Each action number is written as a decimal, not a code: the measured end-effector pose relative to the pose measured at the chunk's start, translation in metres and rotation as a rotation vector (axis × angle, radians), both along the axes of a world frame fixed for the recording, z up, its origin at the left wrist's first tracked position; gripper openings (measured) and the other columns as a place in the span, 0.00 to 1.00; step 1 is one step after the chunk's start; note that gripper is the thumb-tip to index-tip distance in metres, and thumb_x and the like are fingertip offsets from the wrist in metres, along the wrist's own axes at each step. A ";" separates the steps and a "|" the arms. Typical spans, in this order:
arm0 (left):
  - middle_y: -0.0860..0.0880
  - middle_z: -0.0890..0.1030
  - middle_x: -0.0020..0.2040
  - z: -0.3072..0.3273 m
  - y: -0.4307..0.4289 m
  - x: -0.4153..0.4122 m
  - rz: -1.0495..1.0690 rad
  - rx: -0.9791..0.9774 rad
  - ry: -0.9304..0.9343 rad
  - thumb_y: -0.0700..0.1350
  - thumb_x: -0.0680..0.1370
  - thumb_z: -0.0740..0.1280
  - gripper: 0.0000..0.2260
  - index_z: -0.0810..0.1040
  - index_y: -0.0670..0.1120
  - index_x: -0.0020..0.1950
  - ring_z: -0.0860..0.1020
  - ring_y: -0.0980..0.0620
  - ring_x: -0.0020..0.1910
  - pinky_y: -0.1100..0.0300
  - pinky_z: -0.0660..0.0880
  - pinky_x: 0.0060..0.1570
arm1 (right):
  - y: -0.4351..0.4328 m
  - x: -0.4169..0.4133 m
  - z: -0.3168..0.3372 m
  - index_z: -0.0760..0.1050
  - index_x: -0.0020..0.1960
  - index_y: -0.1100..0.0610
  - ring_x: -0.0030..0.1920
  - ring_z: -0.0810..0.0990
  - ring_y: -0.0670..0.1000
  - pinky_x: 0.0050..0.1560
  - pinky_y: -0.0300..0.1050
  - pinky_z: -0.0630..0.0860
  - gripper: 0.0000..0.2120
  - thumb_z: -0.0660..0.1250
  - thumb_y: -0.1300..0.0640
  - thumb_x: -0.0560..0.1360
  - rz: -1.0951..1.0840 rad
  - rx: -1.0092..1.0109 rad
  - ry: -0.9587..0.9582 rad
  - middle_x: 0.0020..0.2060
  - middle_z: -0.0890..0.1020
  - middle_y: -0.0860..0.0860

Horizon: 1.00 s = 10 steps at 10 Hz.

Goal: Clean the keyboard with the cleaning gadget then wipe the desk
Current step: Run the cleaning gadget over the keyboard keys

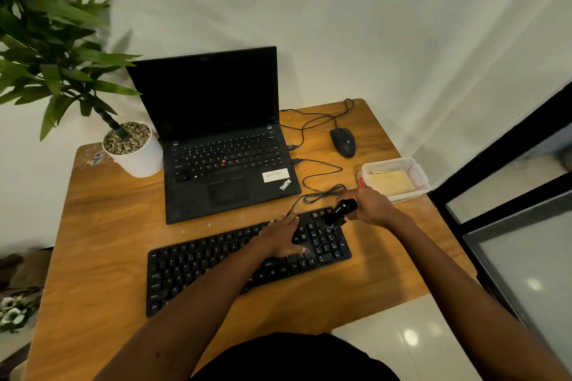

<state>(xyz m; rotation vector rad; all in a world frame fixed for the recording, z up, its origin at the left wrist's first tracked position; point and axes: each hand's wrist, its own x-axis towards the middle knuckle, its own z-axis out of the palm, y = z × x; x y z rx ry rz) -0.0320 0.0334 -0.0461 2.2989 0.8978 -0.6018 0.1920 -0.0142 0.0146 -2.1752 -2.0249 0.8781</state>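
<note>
A black external keyboard (pixel 198 269) lies slanted on the wooden desk (pixel 102 244) in front of me. My left hand (pixel 281 237) rests flat on the keyboard's right half, fingers straight. My right hand (pixel 370 206) grips a small black cleaning gadget (pixel 340 212), tilted with its lower tip on the keys at the keyboard's far right corner. A clear plastic box (pixel 418 178) holding a yellow cloth (pixel 391 181) stands just beyond my right hand.
An open black laptop (pixel 223 145) sits behind the keyboard, with a potted plant (pixel 136 151) to its left and a wired mouse (pixel 343 142) to its right. Loose cables (pixel 322 182) trail between laptop and keyboard. A glass door frame (pixel 501 195) stands at the right.
</note>
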 end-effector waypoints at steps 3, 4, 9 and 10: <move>0.46 0.40 0.78 -0.002 -0.001 0.000 0.013 0.018 -0.019 0.56 0.79 0.61 0.38 0.44 0.40 0.77 0.43 0.45 0.77 0.47 0.47 0.75 | -0.001 -0.012 0.009 0.79 0.54 0.54 0.52 0.79 0.50 0.51 0.47 0.75 0.13 0.70 0.63 0.70 0.005 0.113 0.043 0.49 0.83 0.51; 0.46 0.40 0.78 -0.002 -0.001 0.000 0.016 0.004 -0.014 0.56 0.79 0.61 0.37 0.44 0.41 0.77 0.43 0.45 0.77 0.48 0.46 0.75 | 0.001 -0.032 0.001 0.79 0.53 0.55 0.51 0.79 0.51 0.51 0.49 0.76 0.14 0.70 0.64 0.68 0.102 0.099 0.061 0.48 0.83 0.51; 0.46 0.39 0.78 -0.005 -0.001 -0.001 0.015 0.026 -0.023 0.56 0.79 0.60 0.37 0.44 0.41 0.77 0.42 0.46 0.77 0.47 0.46 0.75 | -0.012 -0.005 -0.012 0.69 0.63 0.58 0.53 0.78 0.63 0.49 0.52 0.75 0.22 0.69 0.51 0.73 -0.504 0.241 -0.026 0.52 0.81 0.61; 0.46 0.39 0.78 -0.004 -0.002 0.000 0.010 0.029 -0.019 0.56 0.79 0.60 0.37 0.44 0.41 0.77 0.42 0.45 0.77 0.48 0.46 0.75 | -0.010 -0.015 -0.017 0.69 0.63 0.58 0.54 0.77 0.63 0.51 0.52 0.75 0.21 0.68 0.52 0.74 -0.527 0.232 -0.009 0.53 0.80 0.62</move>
